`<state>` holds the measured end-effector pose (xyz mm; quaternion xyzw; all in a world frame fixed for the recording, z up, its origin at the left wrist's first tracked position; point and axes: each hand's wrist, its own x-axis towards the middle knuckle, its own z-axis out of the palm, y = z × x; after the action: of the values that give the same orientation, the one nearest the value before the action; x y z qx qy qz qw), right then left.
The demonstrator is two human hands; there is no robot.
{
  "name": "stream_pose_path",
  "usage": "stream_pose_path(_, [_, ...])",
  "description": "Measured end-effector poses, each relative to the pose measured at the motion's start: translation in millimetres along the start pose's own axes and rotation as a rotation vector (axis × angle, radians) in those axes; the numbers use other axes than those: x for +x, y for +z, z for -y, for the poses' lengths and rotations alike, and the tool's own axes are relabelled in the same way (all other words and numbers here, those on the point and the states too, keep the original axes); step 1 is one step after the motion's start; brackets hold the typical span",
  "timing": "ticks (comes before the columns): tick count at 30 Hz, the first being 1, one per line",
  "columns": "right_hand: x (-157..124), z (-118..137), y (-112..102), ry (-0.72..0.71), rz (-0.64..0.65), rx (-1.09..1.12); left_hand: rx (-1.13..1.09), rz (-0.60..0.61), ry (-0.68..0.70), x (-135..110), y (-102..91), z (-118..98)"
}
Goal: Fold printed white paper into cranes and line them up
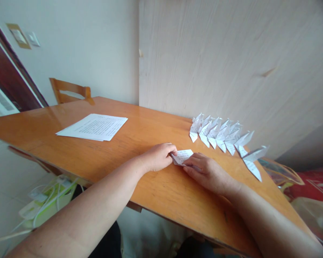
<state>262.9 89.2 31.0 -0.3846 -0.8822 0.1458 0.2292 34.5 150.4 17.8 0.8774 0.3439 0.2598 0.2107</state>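
A small folded piece of printed paper (pixel 183 156) lies on the wooden table between my two hands. My left hand (pixel 161 156) pinches its left edge between thumb and fingers. On its right side, my right hand (pixel 203 170) has its fingers closed over the edge and presses it near the tabletop; part of the paper is hidden under these fingers. Several folded paper figures with pointed, wing-like tips (pixel 216 132) stand in rows to the right. One more folded paper figure (pixel 254 161) stands apart, nearer my right forearm.
A stack of printed sheets (pixel 94 126) lies on the left of the table (pixel 150 125). A wooden chair (pixel 71 89) stands beyond the far left edge. A pale board (pixel 218 57) rises behind the table. A green container with cables (pixel 51 204) is below left; red bags (pixel 312 186) are at right.
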Motion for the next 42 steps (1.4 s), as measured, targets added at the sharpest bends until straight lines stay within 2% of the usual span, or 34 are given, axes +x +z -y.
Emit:
stream_pose_path(5, [-0.1,-11.3,8.0,0.213,-0.091,0.211,-0.036,-0.034,-0.053,0.9,0.5,1.4])
stream_pose_path(8, [1.0,-14.8,9.5,0.281,-0.083,0.35,-0.059,-0.032,-0.076,1.8,0.2,2.6])
stream_pose_path(15, [2.2,-13.9,4.5,0.368,-0.08,0.359,-0.087,-0.041,-0.117,2.7,-0.7,6.8])
stream_pose_path(17, [1.9,-13.3,4.2,0.365,-0.083,0.376,-0.059,-0.046,-0.089,2.1,-1.0,5.2])
stream_pose_path(22, [1.3,-13.8,1.5,0.344,-0.061,0.448,0.105,-0.037,0.112,0.3,-0.8,-5.2])
stream_pose_path(24, [1.6,-16.1,-1.0,0.376,-0.12,0.475,0.115,-0.001,0.144,-0.2,0.3,-7.3])
stream_pose_path(28, [3.3,-22.3,-7.3,0.498,-0.342,0.472,0.118,0.035,0.159,-0.9,2.3,-5.5])
stream_pose_path(32, [4.7,-27.1,-12.3,0.544,-0.426,0.477,0.13,0.043,0.148,-0.4,1.6,-3.5])
stream_pose_path(37, [4.4,-27.8,-13.7,0.567,-0.41,0.462,0.15,0.014,0.14,1.8,-0.7,-4.7])
stream_pose_path(42, [2.5,-26.1,-12.6,0.537,-0.293,0.49,0.186,0.02,0.127,3.2,-2.0,-6.0])
